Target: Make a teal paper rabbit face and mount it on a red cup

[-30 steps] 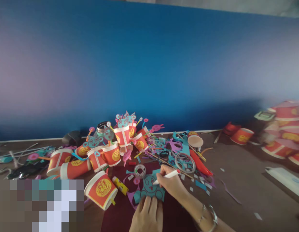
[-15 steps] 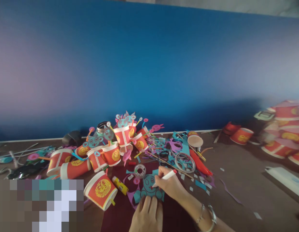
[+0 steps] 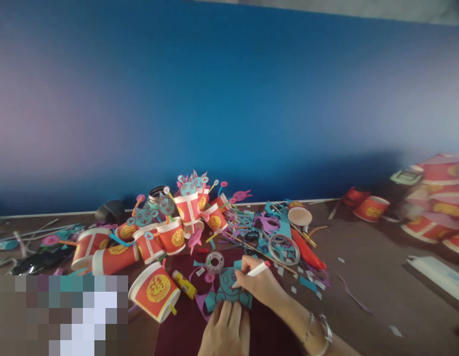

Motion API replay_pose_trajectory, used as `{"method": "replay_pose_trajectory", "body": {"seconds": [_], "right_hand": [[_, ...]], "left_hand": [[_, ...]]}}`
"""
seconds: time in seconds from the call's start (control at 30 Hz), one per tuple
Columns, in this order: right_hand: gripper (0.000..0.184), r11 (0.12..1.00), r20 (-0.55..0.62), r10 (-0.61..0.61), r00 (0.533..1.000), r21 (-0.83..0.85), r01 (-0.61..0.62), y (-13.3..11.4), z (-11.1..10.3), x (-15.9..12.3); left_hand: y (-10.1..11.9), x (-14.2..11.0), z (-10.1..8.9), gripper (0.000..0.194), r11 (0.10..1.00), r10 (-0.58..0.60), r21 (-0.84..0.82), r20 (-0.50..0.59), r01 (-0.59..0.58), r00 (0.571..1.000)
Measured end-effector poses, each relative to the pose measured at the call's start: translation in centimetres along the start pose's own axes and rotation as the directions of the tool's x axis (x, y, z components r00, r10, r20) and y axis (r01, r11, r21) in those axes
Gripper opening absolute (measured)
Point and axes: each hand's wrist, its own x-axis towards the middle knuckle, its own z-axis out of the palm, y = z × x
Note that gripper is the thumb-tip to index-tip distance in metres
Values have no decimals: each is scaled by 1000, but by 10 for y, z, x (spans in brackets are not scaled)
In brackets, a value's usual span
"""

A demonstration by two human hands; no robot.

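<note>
A blue paper cutout (image 3: pixel 226 282) with a dark-outlined round face and a small red mark lies on a dark maroon sheet (image 3: pixel 173 329). My left hand (image 3: pixel 226 330) rests on its lower part, fingers stretched out flat. A white marker (image 3: pixel 257 270) with a red end is pinched in my right hand (image 3: pixel 261 288), its tip at the drawn face. Just above the cutout lies a tape roll (image 3: pixel 215 262). To the left are a yellow glue stick (image 3: pixel 185 285) and a tipped red paper cup (image 3: pixel 156 290) with a yellow straw piece.
Several red paper cups (image 3: pixel 171 236) with paper animal faces crowd behind and left. Purple and blue paper scraps (image 3: pixel 266 223), a clear tape ring (image 3: pixel 284 248) and a red pouch (image 3: pixel 308 251) lie right of centre. Stacked cups (image 3: pixel 442 207) stand far right, near a white bar (image 3: pixel 438 278).
My right hand and the marker have shifted very slightly to the left over the drawn face. My left hand stays where it was on the cutout.
</note>
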Motion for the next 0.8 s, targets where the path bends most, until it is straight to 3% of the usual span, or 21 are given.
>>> {"method": "replay_pose_trajectory", "body": {"seconds": [0.33, 0.8], "right_hand": [[21, 997, -15, 23, 1000, -78, -24, -3, -1, -1], [20, 1000, -41, 23, 999, -12, -23, 4, -1, 4]], "left_hand": [[1, 2, -5, 21, 1000, 3, 25, 83, -5, 997], [1, 2, -5, 22, 1000, -11, 2, 26, 11, 1000]]}}
